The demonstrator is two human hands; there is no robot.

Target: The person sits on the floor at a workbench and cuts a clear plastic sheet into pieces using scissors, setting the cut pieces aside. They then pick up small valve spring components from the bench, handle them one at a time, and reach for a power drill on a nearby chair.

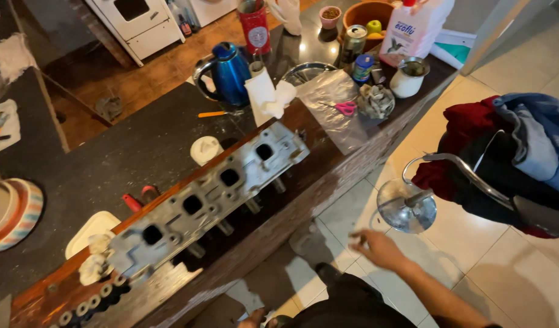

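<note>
One dark table (140,152) across frame centre, one grey metal cylinder head (213,194) with four ports on its front edge, one blue kettle (228,73) upper centre, one right hand (379,249) lower right, fingers loosely curled, holding nothing discernible, left hand (252,319) barely visible at bottom edge, grip unclear.

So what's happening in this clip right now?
A person stands at a dark kitchen counter where a metal engine cylinder head lies along the wooden edge. Neither hand is on it. The right hand hangs in the air over the tiled floor, fingers loosely curled, apart from the part, and seems to hold nothing, though it is blurred. The left hand barely shows at the bottom edge. A blue kettle, pink scissors on a plastic bag and a chrome stool sit nearby.
</note>
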